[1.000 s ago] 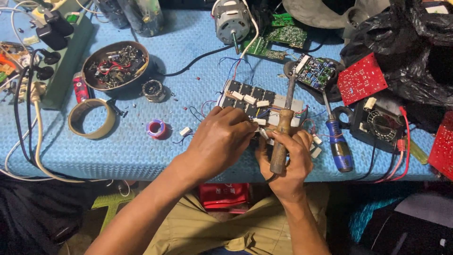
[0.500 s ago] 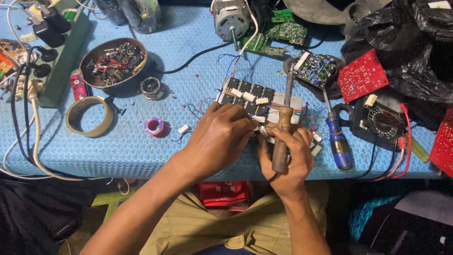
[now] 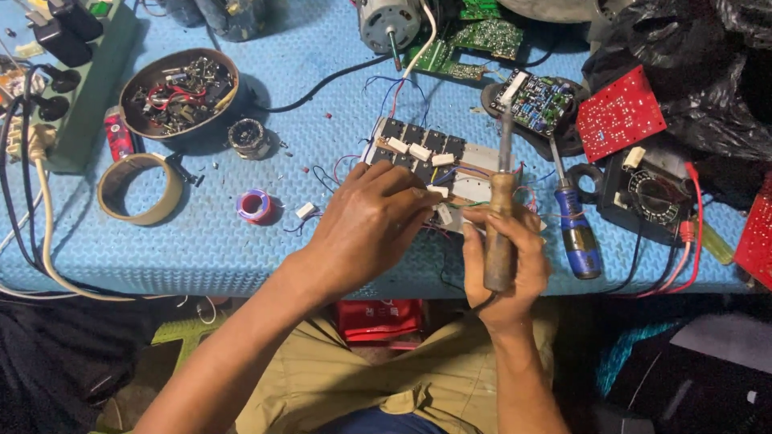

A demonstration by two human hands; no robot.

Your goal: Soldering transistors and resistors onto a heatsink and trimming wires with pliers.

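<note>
While the board (image 3: 418,157) is pinched by the curled left hand (image 3: 374,225), an iron (image 3: 500,217) is gripped upright in the right hand (image 3: 507,265); loose parts are held in the bowl (image 3: 137,80).

— What did the work surface look like?

— It was a bench covered by a blue textured mat (image 3: 241,241), lit evenly from above with soft shadows under the clutter. Its front edge dropped into darkness.

— And around it?

— A green power strip (image 3: 96,88) with black plugs stood at the far left, pale cables (image 3: 44,233) looping off the edge. A roll of tape (image 3: 138,188) and a round tin of small parts (image 3: 178,92) lay near it. Black plastic bags (image 3: 691,72) were heaped at the right.

— Below the bench?

— Dim floor, hard to make out; a red packet (image 3: 378,319) and something green (image 3: 181,331) showed there.
</note>
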